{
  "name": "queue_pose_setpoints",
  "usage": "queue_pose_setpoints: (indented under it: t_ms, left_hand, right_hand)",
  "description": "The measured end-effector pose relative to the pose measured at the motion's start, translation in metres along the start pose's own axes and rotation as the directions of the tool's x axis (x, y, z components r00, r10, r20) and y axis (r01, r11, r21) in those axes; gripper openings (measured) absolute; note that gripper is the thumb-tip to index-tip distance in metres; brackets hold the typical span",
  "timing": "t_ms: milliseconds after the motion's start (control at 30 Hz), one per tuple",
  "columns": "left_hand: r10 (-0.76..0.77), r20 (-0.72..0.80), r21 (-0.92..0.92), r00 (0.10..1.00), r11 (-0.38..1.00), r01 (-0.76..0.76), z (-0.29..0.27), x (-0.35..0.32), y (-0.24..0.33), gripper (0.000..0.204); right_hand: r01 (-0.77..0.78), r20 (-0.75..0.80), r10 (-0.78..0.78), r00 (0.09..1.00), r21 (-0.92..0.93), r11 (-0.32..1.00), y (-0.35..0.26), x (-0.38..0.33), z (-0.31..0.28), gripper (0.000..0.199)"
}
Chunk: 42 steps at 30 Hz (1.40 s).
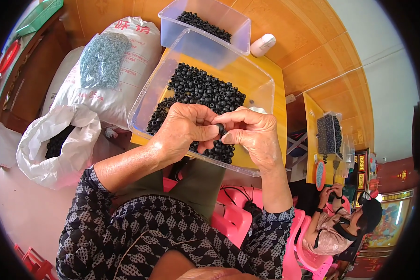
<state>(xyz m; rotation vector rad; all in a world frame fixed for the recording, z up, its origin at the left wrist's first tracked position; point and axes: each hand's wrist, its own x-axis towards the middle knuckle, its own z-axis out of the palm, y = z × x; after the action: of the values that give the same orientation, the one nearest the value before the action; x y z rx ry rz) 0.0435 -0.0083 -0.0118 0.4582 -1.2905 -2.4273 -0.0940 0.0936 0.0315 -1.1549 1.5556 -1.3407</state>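
Observation:
My left hand (185, 127) and my right hand (255, 134) meet over a transparent plastic bin (261, 74). Between their fingertips is a small black round part (221, 127), ring-like, pinched from both sides; its detail is partly covered by my thumbs. Many similar black parts (205, 88) with holes lie heaped in the bin below, and some show under my hands. A pale thing (258, 110) lies just behind my right fingers, mostly hidden.
The bin rests on a yellow table (277, 93). Behind it are a second bin (205, 42) of black parts and a white bottle (263, 45). At left stand a white sack (137, 70) bearing a bag of bluish pieces (105, 60), and an opened sack (81, 140). Another person (333, 228) sits at right.

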Motion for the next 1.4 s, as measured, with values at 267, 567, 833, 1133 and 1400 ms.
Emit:
queue_pose_setpoints:
  t_ms: [267,567,833,1133,1400]
  left_hand:
    - [-0.065,0.011,-0.005,0.998,0.998,0.065,0.001,0.0,0.003,0.003]
    - [-0.046,-0.002,0.006,0.999,0.999,0.046,-0.001,0.0,0.004,0.006]
    - [-0.234,0.125,-0.029,0.964,0.971,0.239,-0.006,0.015,0.008,0.014]
    - [0.163,0.013,0.624,0.987,0.77,-0.135,-0.047,0.135,0.086,0.024]
    - [0.372,-0.045,0.917,0.927,0.383,-0.109,-0.161,0.307,0.151,0.024]
  right_hand:
    - [-0.033,0.017,0.032,0.999,0.067,0.997,0.001,0.003,0.001,0.028]
    - [-0.045,0.046,0.042,0.998,0.055,0.997,0.004,0.011,0.005,0.017]
    - [-0.016,0.028,0.015,0.999,0.017,1.0,0.018,-0.009,-0.007,0.03]
    - [0.044,-0.559,-0.026,0.829,0.018,0.999,0.055,-0.047,-0.135,0.014]
    - [-0.172,-0.552,0.133,0.823,-0.018,0.985,0.141,-0.042,-0.157,0.012]
